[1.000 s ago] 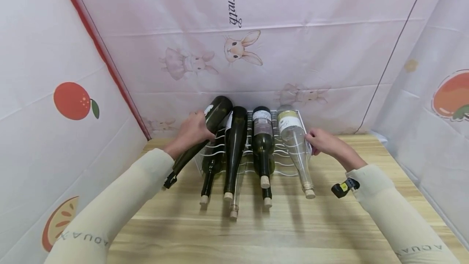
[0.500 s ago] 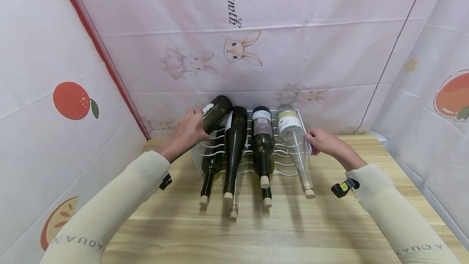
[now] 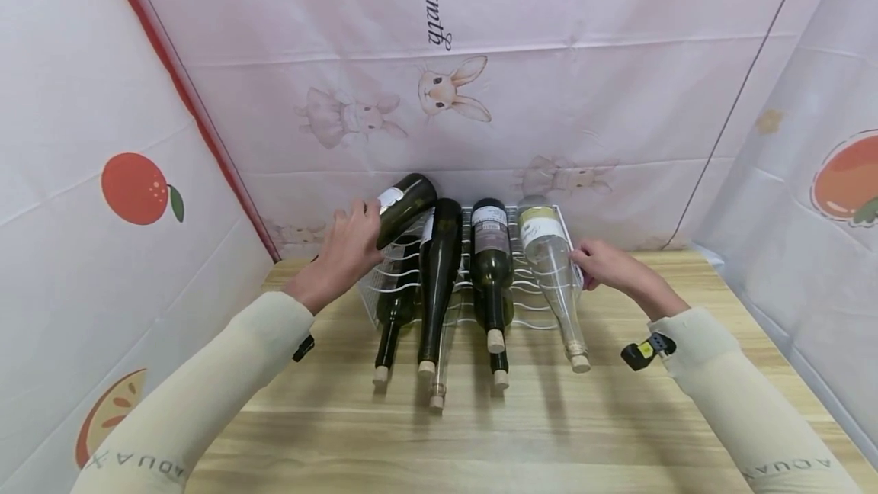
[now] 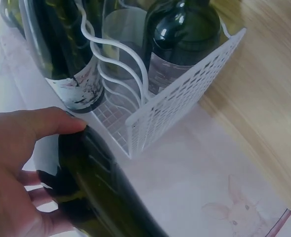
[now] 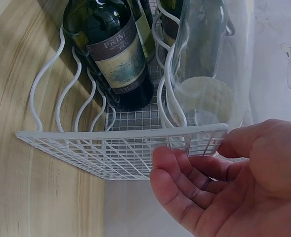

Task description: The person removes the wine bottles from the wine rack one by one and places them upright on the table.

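Observation:
My left hand grips a dark green wine bottle around its body, at the upper left of the white wire wine rack. The bottle slants, its base up and away; the neck is hidden behind the hand. In the left wrist view the thumb lies along the held bottle, beside the rack's mesh end panel. My right hand holds the rack's right end by its top corner. In the right wrist view the fingers curl under the mesh panel with the thumb over its edge.
On the rack's upper tier lie a slim dark bottle, a labelled green bottle and a clear bottle, corks toward me. More corked bottles lie below. A printed cloth wall stands right behind the rack on the wooden table.
My left hand has moved slightly left and up along the bottle, whose base has risen a little and whose neck has gone out of sight. The right hand has stayed on the rack.

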Motion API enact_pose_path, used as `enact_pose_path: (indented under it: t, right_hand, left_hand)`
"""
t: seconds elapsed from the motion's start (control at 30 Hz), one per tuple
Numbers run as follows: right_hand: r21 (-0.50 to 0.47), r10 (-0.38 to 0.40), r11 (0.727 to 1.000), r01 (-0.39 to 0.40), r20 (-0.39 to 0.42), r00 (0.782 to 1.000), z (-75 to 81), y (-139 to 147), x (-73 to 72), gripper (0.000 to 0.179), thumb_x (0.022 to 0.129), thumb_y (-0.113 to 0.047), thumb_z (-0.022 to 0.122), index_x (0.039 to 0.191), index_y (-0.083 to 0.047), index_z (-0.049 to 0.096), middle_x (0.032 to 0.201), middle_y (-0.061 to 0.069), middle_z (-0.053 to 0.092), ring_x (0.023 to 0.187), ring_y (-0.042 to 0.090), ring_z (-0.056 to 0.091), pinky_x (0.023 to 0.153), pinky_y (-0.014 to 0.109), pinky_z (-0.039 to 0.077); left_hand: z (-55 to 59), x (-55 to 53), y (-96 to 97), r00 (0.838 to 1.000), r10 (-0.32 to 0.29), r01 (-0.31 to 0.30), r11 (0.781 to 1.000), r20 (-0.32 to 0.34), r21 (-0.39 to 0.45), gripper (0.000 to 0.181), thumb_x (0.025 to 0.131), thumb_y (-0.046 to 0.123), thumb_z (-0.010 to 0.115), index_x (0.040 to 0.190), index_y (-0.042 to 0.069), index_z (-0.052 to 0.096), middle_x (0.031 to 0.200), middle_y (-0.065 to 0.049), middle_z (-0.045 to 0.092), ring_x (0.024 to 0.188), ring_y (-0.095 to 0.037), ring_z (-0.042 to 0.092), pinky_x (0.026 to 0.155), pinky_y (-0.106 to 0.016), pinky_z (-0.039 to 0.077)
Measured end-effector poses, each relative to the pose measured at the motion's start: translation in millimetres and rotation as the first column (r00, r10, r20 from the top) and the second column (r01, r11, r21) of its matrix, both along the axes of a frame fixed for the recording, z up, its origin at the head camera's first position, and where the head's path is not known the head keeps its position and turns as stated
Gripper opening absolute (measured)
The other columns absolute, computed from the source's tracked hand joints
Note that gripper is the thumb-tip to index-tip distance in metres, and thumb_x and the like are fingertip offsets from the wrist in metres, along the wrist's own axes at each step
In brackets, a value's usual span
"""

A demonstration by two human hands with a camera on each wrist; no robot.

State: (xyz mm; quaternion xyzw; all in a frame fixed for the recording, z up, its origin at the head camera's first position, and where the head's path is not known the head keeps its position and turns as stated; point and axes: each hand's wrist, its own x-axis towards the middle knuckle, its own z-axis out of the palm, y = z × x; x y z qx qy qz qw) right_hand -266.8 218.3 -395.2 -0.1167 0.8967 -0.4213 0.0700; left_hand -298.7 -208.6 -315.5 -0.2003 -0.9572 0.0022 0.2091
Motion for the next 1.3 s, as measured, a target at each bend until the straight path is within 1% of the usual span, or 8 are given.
enact_pose_path:
  t: [0.27, 0.4, 0.57, 0.7, 0.93, 1.03, 1.17, 1.3]
  right_hand:
    - [-0.018, 0.002, 1.0, -0.001, 0.024, 1.0, -2.7, 3, -1.2, 0.03, 0.11, -0.015, 0.04, 0.099, 0.009, 0.055, 0.075, 0.009, 0.063, 0.066, 0.013, 0.063, 0.065, 0.036, 0.06]
    - [-0.038, 0.004, 0.999, -0.003, 0.042, 0.999, -3.1, 4, -1.6, 0.032, 0.11, -0.016, 0.039, 0.1, 0.01, 0.055, 0.076, 0.011, 0.065, 0.066, 0.012, 0.063, 0.065, 0.034, 0.06]
    - [-0.055, 0.008, 0.998, -0.005, 0.055, 0.998, -2.7, 6, -0.8, 0.033, 0.11, -0.016, 0.04, 0.101, 0.01, 0.057, 0.076, 0.01, 0.066, 0.068, 0.012, 0.064, 0.066, 0.032, 0.06]
    - [-0.073, 0.001, 0.997, 0.003, 0.062, 0.998, -3.3, 7, 0.6, 0.032, 0.109, -0.016, 0.042, 0.101, 0.01, 0.059, 0.076, 0.007, 0.065, 0.068, 0.011, 0.064, 0.067, 0.03, 0.061]
    - [-0.069, -0.011, 0.997, 0.015, 0.057, 0.998, -3.6, 8, 1.3, 0.031, 0.108, -0.016, 0.045, 0.099, 0.009, 0.061, 0.076, 0.007, 0.066, 0.068, 0.011, 0.065, 0.069, 0.033, 0.062]
    - [-0.042, -0.006, 0.999, 0.007, 0.029, 1.0, -4.0, 8, 1.3, 0.033, 0.109, -0.017, 0.044, 0.099, 0.01, 0.062, 0.077, 0.009, 0.067, 0.069, 0.012, 0.066, 0.071, 0.037, 0.063]
    - [0.003, -0.003, 1.0, 0.003, -0.02, 1.0, -3.8, 9, 2.5, 0.035, 0.11, -0.019, 0.045, 0.096, 0.008, 0.063, 0.079, 0.012, 0.067, 0.072, 0.016, 0.068, 0.071, 0.039, 0.063]
    - [0.066, -0.022, 0.997, 0.028, -0.087, 0.996, -3.9, 10, 5.2, 0.035, 0.109, -0.022, 0.05, 0.095, 0.006, 0.065, 0.086, 0.018, 0.069, 0.078, 0.025, 0.072, 0.07, 0.036, 0.061]
  left_hand:
    - [-7.5, 0.1, -3.6, 0.99, -0.056, 0.047, 0.997, -0.13, -0.068, 0.063, 0.082, 0.0, 0.07, 0.139, 0.0, 0.046, 0.11, -0.021, 0.057, 0.079, -0.043, 0.055, 0.049, -0.046, 0.05]
    - [-10.7, -1.2, -4.6, 0.978, -0.08, 0.065, 0.994, -0.191, -0.083, 0.059, 0.083, 0.0, 0.069, 0.137, 0.001, 0.046, 0.108, -0.02, 0.057, 0.078, -0.042, 0.055, 0.043, -0.043, 0.046]
    - [-13.8, -3.4, -5.6, 0.958, -0.122, 0.096, 0.99, -0.26, -0.108, 0.055, 0.085, -0.001, 0.067, 0.136, 0.002, 0.047, 0.119, -0.021, 0.06, 0.081, -0.043, 0.057, 0.041, -0.041, 0.047]
    - [-16.7, -6.9, -7.0, 0.926, -0.17, 0.134, 0.983, -0.337, -0.129, 0.05, 0.087, -0.002, 0.062, 0.135, 0.001, 0.049, 0.123, -0.022, 0.061, 0.08, -0.045, 0.059, 0.041, -0.042, 0.048]
    - [-21.1, -15.9, -5.0, 0.835, -0.254, 0.181, 0.964, -0.489, -0.193, 0.032, 0.105, 0.005, 0.045, 0.135, 0.001, 0.055, 0.124, -0.023, 0.065, 0.077, -0.045, 0.061, 0.049, -0.046, 0.054]
    - [-22.1, -19.8, -2.3, 0.805, -0.275, 0.192, 0.959, -0.526, -0.208, 0.032, 0.108, 0.007, 0.042, 0.135, 0.002, 0.057, 0.124, -0.022, 0.065, 0.081, -0.045, 0.064, 0.055, -0.048, 0.058]
    - [-23.5, -23.2, 2.2, 0.783, -0.306, 0.212, 0.95, -0.541, -0.23, 0.033, 0.106, 0.004, 0.044, 0.136, 0.002, 0.058, 0.125, -0.021, 0.065, 0.086, -0.045, 0.065, 0.062, -0.05, 0.06]
    - [-25.5, -23.9, 5.9, 0.778, -0.34, 0.235, 0.937, -0.528, -0.258, 0.036, 0.104, 0.0, 0.048, 0.138, 0.002, 0.057, 0.127, -0.022, 0.063, 0.089, -0.046, 0.064, 0.065, -0.051, 0.06]
